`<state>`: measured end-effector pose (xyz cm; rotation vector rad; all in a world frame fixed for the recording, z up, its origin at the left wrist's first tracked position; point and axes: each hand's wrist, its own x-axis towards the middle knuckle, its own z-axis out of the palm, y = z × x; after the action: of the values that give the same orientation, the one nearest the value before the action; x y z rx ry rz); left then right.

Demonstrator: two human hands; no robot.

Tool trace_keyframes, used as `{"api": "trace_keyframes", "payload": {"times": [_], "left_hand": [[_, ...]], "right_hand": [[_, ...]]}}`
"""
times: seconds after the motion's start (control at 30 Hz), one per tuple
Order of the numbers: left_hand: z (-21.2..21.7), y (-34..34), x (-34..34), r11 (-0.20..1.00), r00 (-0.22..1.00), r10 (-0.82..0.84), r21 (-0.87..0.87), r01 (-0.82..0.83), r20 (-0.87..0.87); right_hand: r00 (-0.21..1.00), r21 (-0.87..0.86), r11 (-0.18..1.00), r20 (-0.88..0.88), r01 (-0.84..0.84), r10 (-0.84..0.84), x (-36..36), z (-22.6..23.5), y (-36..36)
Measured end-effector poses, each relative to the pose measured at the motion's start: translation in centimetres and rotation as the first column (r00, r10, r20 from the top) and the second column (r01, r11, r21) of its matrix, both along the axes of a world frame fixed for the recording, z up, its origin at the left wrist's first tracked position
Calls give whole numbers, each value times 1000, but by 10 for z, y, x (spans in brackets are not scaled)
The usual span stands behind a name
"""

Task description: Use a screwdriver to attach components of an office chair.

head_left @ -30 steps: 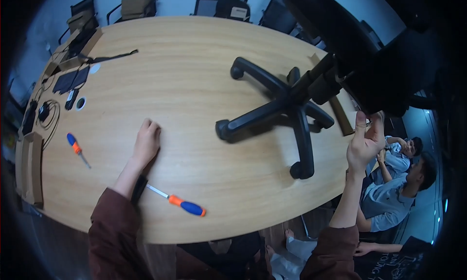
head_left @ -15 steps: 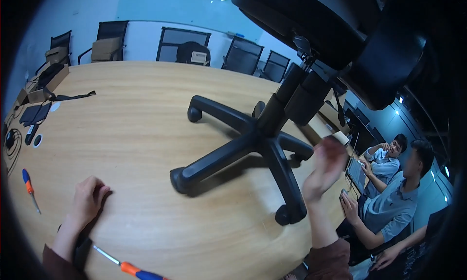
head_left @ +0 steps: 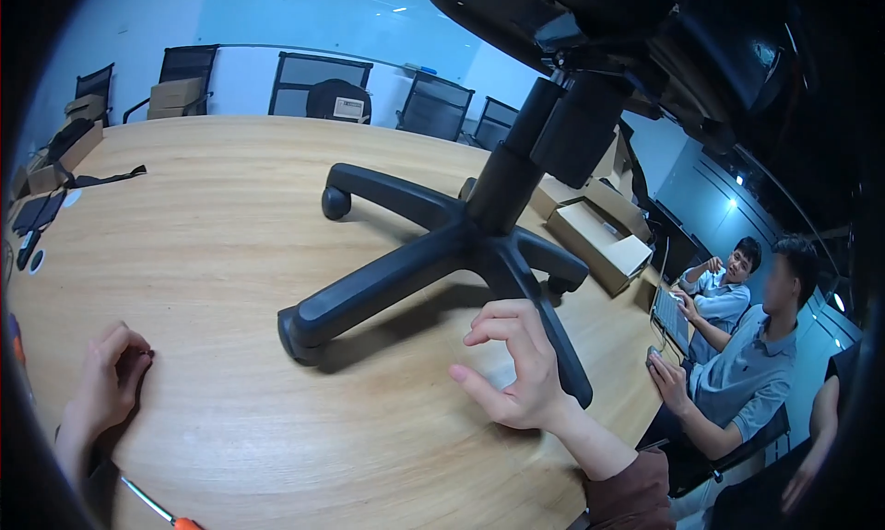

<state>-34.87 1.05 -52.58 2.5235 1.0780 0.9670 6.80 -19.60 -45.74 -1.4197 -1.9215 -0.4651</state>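
A black office chair stands on the wooden table, its star-shaped base (head_left: 376, 276) on casters and its column (head_left: 502, 184) rising to the dark seat underside (head_left: 553, 23). My right hand (head_left: 516, 369) is in front of a base leg, fingers curved and apart, nothing between them. I cannot tell whether it touches the leg. At the left, my left hand (head_left: 109, 378) rests on the tabletop with thumb and fingertips brought together; whatever they may hold is hidden. Nearer me lies a screwdriver (head_left: 152, 504) with an orange handle end, partly cut off by the lower edge.
Another screwdriver (head_left: 18, 346) shows at the left rim. Cables, dark cloth and an opened carton (head_left: 83, 147) occupy the far left. Cardboard boxes (head_left: 599, 244) lie behind the base at the right. Two seated people (head_left: 747, 373) work there beside a laptop (head_left: 671, 316); a third person's arm (head_left: 820, 438) shows nearer.
My right hand has come down and left, from beside the base to in front of its leg. The view has shifted, so most things sit farther left; my left hand keeps its curled shape.
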Motion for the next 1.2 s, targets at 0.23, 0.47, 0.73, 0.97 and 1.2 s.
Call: {"api": "trace_keyframes", "payload": {"times": [0.23, 0.47, 0.73, 0.97, 1.2], "left_hand": [[7, -1, 4, 1000, 1000, -15, -10, 16, 19], [78, 1, 0, 990, 993, -87, -117, 78, -80], [198, -82, -107, 924, 657, 295, -383, -10, 693], [210, -175, -82, 769, 399, 504, -608, 198, 766], [244, -219, 33, 468, 457, 509, -680, 565, 730]], "right_hand": [[954, -319, 941, -301, -116, 16, -17, -40, 0], [902, -424, 902, -417, -86, -110, -16, -55, 1], [709, -482, 872, -645, -86, -286, -23, -53, 3], [450, -599, 705, -785, -378, -426, -83, 19, -25], [498, -483, 633, -850, -605, -173, -141, 169, -50]]}}
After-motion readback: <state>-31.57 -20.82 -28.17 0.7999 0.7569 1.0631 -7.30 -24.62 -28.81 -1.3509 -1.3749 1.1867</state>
